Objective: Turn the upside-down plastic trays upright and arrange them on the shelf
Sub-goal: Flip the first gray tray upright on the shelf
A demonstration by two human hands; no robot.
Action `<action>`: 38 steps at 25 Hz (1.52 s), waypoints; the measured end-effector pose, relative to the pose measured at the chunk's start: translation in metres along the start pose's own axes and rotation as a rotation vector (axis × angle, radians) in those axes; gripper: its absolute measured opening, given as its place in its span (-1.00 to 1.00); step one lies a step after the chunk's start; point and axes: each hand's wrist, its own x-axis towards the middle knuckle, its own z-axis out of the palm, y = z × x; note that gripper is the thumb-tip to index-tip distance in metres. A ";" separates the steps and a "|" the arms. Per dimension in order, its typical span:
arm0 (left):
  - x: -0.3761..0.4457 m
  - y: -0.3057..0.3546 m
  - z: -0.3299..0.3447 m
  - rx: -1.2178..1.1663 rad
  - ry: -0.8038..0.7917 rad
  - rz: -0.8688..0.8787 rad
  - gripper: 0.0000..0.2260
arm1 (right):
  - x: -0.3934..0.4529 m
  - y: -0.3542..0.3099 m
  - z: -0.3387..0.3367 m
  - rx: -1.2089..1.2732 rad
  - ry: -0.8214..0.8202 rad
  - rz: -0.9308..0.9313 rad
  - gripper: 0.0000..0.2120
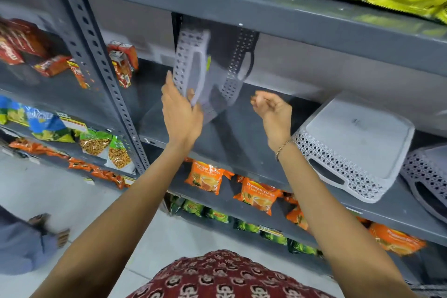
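While left hand point(180, 109) fingers pinch tray point(193, 68) edge, tray stands on end, blurred; right hand point(273, 110) loosely curled, empty.

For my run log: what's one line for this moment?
left hand holding blurred tray on edge | right hand empty | upside-down tray waiting on shelf

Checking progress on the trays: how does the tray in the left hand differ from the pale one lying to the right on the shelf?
The held tray stands on edge, gripped by the left hand; the lying tray rests flat, bottom up, untouched. The held tray looks blurred; the lying tray is sharp. The right hand holds nothing. Both trays are pale plastic with perforated sides and a handle slot, on the same grey shelf.
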 end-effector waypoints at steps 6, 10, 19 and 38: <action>0.024 -0.039 -0.004 -0.236 -0.128 -0.849 -0.59 | 0.021 0.049 -0.014 -1.033 -0.555 -0.159 -0.55; 0.035 -0.066 -0.002 -0.184 -0.170 -0.832 -0.63 | 0.026 0.056 -0.006 -1.111 -0.539 -0.216 -0.65; -0.004 -0.036 0.030 0.645 -1.036 0.146 -0.47 | 0.053 0.039 -0.003 -1.393 -0.678 -0.132 -0.74; 0.068 -0.065 -0.017 0.803 -1.088 0.224 -0.91 | -0.028 0.032 0.040 -1.247 -0.625 -0.217 -0.79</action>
